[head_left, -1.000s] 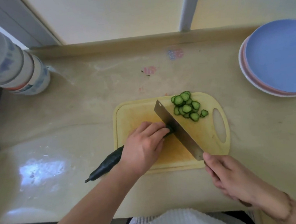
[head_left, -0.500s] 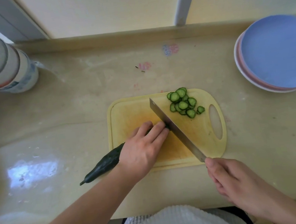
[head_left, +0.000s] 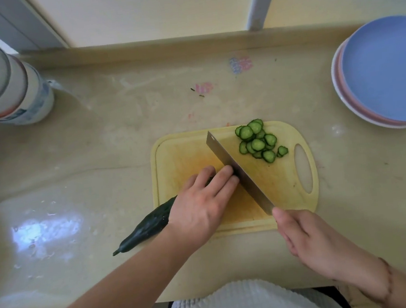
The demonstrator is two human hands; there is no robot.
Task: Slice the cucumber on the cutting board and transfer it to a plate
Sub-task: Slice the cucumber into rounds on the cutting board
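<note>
Standing at the counter's [head_left: 95,145] far left corner is a stack of bowls [head_left: 1,82]. The left hand [head_left: 202,204] presses curled fingers over the cucumber [head_left: 149,224] on the cutting board [head_left: 283,190]; the right hand [head_left: 313,240] grips the knife [head_left: 239,172]. Slices [head_left: 258,143] lie near the board's far edge; plates [head_left: 383,72] sit far right.

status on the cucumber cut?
Left hand pins cucumber on board. Right hand grips knife, blade at fingertips. Slices piled on board, plates empty. Nothing blocking.
</note>
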